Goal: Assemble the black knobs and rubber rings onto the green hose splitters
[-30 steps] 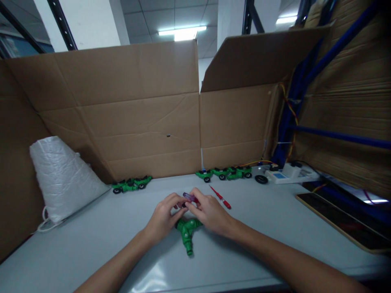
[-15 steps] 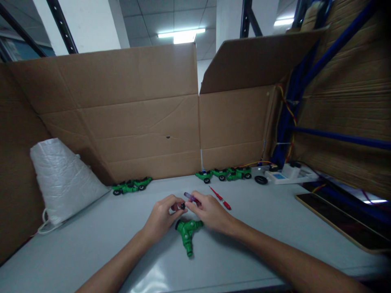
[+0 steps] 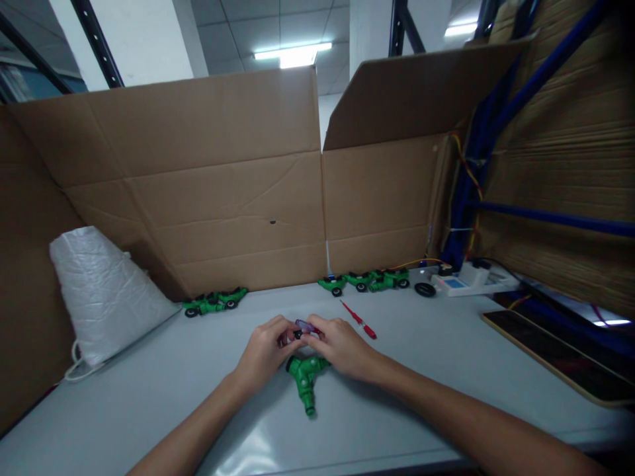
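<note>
My left hand (image 3: 265, 345) pinches a small black part (image 3: 297, 334), mostly covered by fingertips. Against it works my right hand (image 3: 342, 345), closed on a slim tool with a translucent purple handle (image 3: 306, 326), perhaps a screwdriver; its tip is hidden. The fingertips of both hands meet around the black part. Just below them, on the table, lies a green Y-shaped fitting (image 3: 305, 383) with a dark ring on its upper left end; its upper right end reaches under my right hand. A red screwdriver (image 3: 358, 320) rests on the table beyond my right hand.
Green fittings with black rings (image 3: 213, 302) lie at the back left, and several more (image 3: 364, 283) at the back right. A black ring (image 3: 425, 289) sits near a white power strip (image 3: 471, 283). A white bag (image 3: 109, 291) stands left; cardboard (image 3: 223, 218) walls the back.
My two hands have come closer together, and the purple-handled tool has tipped flatter and lower over the black part. The green Y-shaped fitting stays on the table.
</note>
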Motion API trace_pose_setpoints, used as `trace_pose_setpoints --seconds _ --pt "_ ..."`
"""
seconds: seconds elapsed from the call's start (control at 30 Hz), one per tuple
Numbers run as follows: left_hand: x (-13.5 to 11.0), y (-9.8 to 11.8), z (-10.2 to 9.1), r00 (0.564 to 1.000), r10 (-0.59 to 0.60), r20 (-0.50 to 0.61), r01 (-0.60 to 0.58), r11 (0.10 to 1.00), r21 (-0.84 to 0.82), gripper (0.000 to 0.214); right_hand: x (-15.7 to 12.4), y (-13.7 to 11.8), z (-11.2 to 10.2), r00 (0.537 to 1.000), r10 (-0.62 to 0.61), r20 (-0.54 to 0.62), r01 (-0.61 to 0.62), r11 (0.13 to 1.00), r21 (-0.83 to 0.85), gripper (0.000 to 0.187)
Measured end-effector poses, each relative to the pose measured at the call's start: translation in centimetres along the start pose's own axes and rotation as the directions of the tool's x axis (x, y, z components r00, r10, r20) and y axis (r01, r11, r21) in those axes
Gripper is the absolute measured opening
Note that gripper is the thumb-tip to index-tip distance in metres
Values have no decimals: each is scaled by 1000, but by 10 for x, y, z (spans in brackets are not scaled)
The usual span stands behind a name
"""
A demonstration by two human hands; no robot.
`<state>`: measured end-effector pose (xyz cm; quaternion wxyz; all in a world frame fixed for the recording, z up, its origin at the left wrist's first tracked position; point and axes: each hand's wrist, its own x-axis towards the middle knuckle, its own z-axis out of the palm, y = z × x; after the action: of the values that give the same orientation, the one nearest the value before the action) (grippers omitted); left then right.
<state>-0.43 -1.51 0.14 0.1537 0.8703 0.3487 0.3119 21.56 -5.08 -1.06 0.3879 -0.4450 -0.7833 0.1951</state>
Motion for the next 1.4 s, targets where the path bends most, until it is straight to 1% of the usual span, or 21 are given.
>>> trace_pose_setpoints --seconds 0.13,0.2,0.33,0.4,0.47,0.57,0.63,0.77,0.97,1.17,1.27,1.4 --pt "2 -1 0 999 -17 50 18 1000 -18 19 1 10 5 999 34 -1 -33 993 -113 13" --pt "2 -1 0 997 -33 67 36 999 -38 19 1 12 5 999 37 -7 -38 990 -133 13" --pt "3 -1 0 995 -87 39 89 994 -59 26 2 7 1 997 45 -59 -51 993 -104 21" --pt "4 -2 1 996 -86 35 88 994 -69 27 3 2 -3 994 39 -107 -45 997 -57 26" --pt "4 -3 2 997 -71 41 74 994 -75 26 4 -4 -7 982 -15 -188 13 1000 -11 30" --pt "3 -2 3 995 -90 53 94 992 -82 23 4 -10 -11 944 -110 -310 121 993 17 32" --pt "3 -1 3 992 -110 68 116 989 -90 23 3 -12 -13 932 -117 -344 141 989 46 33" --pt "3 -1 2 992 -103 70 109 989 -95 21 0 -12 -11 935 -103 -339 153 981 123 28" --pt "3 -1 2 996 -77 33 80 992 -96 20 -5 -9 -6 927 -225 -301 262 961 90 18" --pt "2 5 -1 998 -54 42 57 994 -90 16 -5 -17 -6 947 -170 -274 210 970 125 19" --pt "1 8 -1 999 -38 38 42 995 -92 13 -7 -20 -6 934 -185 -306 231 965 121 18" --pt "1 12 -2 998 -21 63 27 994 -102 15 -8 -18 -3 935 -229 -270 260 962 87 16"
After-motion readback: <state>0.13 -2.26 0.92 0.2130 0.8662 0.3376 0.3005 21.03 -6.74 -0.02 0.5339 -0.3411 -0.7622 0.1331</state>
